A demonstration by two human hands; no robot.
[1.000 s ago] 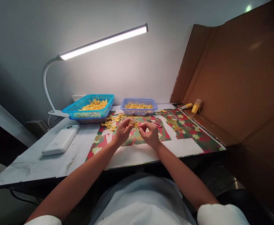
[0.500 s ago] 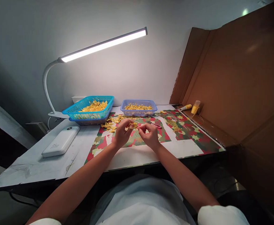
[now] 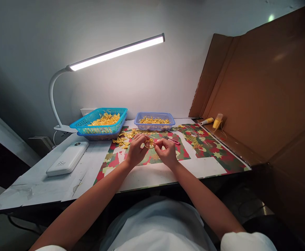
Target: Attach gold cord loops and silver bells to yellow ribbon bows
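Between my hands is a thin gold loop with a small yellow bow-like piece at its top. My left hand is closed, its thumb and fingers pinching the loop's left side. My right hand pinches the loop's right side between thumb and index finger. The fingertips partly hide where the loop is gripped. Just behind my left hand lie loose yellow ribbon bows. A pink-handled tool rests behind my right hand.
A turquoise basket of yellow bows sits on a blue one at back left. A lavender basket holds gold loops. A white power bank, desk lamp, gold cords, yellow-filled bottle and cardboard wall surround the space.
The gold loop now shows rounder and more fully between my hands. My right fingertips have come onto its right side; the hands otherwise stay in nearly the same place.
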